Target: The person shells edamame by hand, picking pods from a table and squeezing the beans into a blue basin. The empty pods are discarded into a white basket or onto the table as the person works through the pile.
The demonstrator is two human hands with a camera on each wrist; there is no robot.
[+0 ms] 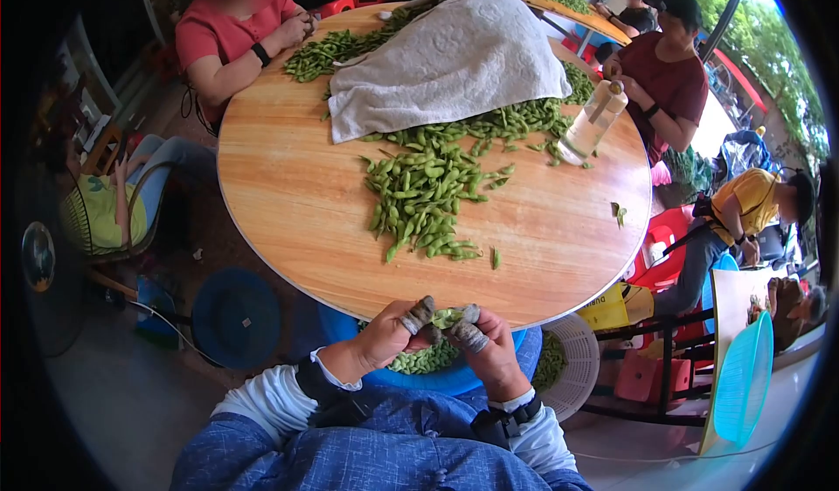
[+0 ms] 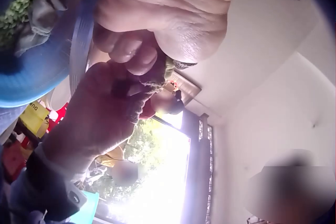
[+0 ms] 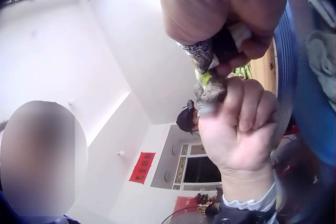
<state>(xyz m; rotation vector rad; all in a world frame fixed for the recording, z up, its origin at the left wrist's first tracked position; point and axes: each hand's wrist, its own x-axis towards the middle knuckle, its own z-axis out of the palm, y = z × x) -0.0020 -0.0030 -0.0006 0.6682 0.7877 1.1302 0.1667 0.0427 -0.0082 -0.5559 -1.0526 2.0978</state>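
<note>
Both hands meet above a blue basin at the round table's near edge, their thumbs and fingertips wrapped in grey coverings. A green pod (image 1: 447,318) is pinched between them, the left hand (image 1: 384,340) at one end and the right hand (image 1: 496,357) at the other. In the right wrist view a bit of bright green pod (image 3: 205,77) shows between the wrapped tips of the right hand (image 3: 226,6) and left hand (image 3: 239,129). The left wrist view shows both hands close together, the pod mostly hidden. Shelled green beans (image 1: 424,360) lie in the basin below.
Green pods (image 1: 419,194) are heaped on the round table (image 1: 288,194), partly under a grey towel (image 1: 450,58). A clear bottle (image 1: 594,124) stands at the right. A white basket (image 1: 572,364) and a dark blue basin (image 1: 236,316) flank the lap. Several people sit around.
</note>
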